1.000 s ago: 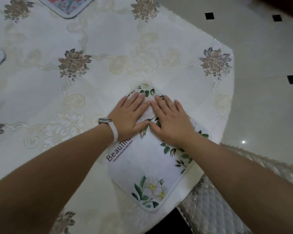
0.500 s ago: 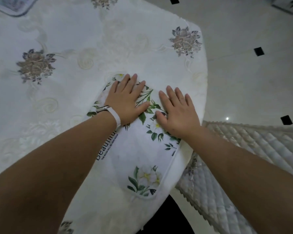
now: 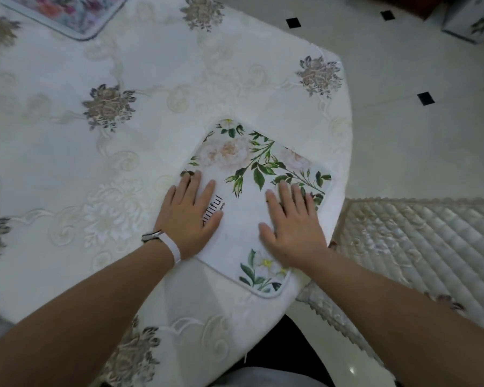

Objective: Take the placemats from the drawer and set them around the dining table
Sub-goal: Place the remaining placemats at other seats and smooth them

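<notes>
Pressing white floral placemat flat: left hand, right hand, fingers straight, released.

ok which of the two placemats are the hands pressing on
The white placemat with green leaves: left hand and right hand lie flat on it. The pink-flowered placemat at top left is untouched.

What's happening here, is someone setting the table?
Yes. A person is laying a white floral placemat on the dining table, near its edge. The left hand and the right hand both press flat on the mat, fingers straight, as if smoothing it into place. Another placemat, in brighter colours, already lies at the far side of the table. A quilted chair seat stands just beside this spot.
</notes>
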Available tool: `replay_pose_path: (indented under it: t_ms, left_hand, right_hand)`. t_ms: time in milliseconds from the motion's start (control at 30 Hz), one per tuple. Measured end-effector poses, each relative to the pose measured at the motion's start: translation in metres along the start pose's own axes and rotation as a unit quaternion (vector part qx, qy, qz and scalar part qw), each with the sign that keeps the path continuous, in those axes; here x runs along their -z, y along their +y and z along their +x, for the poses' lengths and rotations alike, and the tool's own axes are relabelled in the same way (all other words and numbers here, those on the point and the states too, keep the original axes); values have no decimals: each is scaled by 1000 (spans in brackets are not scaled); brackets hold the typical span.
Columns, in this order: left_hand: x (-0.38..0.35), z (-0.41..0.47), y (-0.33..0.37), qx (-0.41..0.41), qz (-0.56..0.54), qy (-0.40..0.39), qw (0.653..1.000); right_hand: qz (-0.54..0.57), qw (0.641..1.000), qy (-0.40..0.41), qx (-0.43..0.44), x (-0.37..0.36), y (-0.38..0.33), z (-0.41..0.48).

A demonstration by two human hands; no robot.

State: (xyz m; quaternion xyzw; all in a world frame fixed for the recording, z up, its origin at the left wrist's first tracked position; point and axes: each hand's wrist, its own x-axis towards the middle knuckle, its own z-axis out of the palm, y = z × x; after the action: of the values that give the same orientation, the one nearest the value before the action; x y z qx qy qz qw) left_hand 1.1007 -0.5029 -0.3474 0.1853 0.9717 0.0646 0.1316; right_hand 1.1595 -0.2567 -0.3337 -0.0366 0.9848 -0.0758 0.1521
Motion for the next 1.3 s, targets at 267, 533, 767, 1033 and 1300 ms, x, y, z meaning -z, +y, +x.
replay_pose_path:
  t_ms: [267,533,767,1033,1300]
  left_hand:
    - [-19,-58,27,-85,22,-11,996]
    - [-19,-49,32,-211,47,-44,975]
    - [8,51,34,-251,80,-39,964]
    - [30,151,26,-204,67,-10,977]
    - [33,160,10,-105,32,7,994]
  right_hand:
    - [-17,992,-7,121,-28,-53,-42]
    - [-2,989,1,145,-29,-41,-58]
    - [-13,999,-15,26,-9,-36,5]
    - [19,998,40,-33,19,1,93]
    - [35,990,59,-119,24,33,98]
